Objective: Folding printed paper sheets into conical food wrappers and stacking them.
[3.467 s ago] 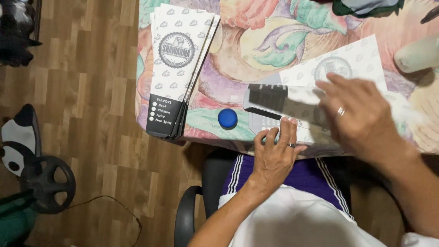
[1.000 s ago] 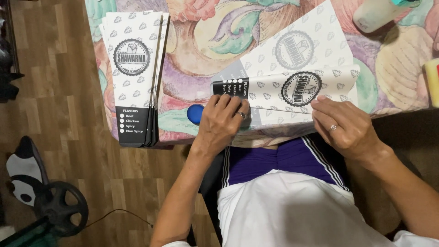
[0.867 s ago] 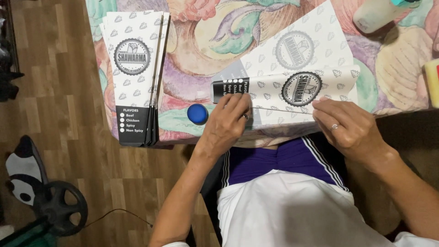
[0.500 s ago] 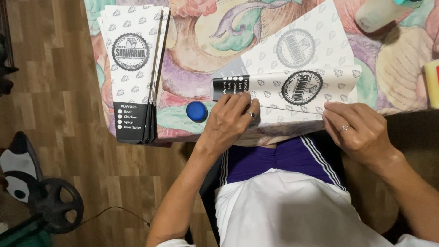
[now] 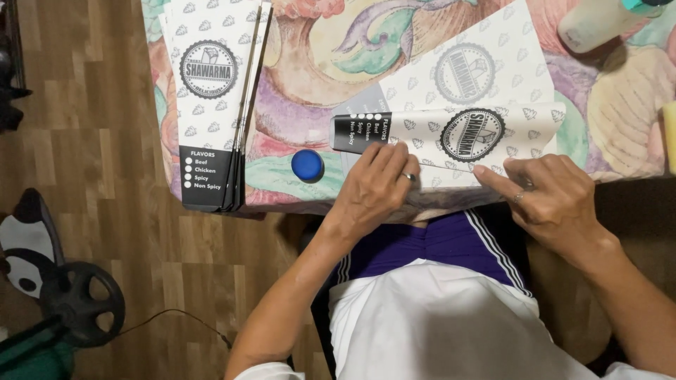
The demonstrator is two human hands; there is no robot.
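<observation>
Pressing flat, left hand (image 5: 377, 186) and right hand (image 5: 546, 193) fingers spread on folded white patterned paper sleeve (image 5: 451, 134), black end, desk (image 5: 317, 56) edge.

- stack of flat paper sleeves (image 5: 211, 98) on tablecloth's (image 5: 317, 63) left edge
- blue cap (image 5: 308, 165) beside stack
- white bottle (image 5: 598, 21) top right
- black wheel (image 5: 83, 304) on wood floor (image 5: 91, 105)

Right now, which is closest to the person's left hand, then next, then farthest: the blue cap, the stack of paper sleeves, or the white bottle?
From the left hand:
1. Blue cap, just beside it, near the table edge.
2. Stack of paper sleeves, farther along at the table's end.
3. White bottle, far corner, past the right hand.
</observation>
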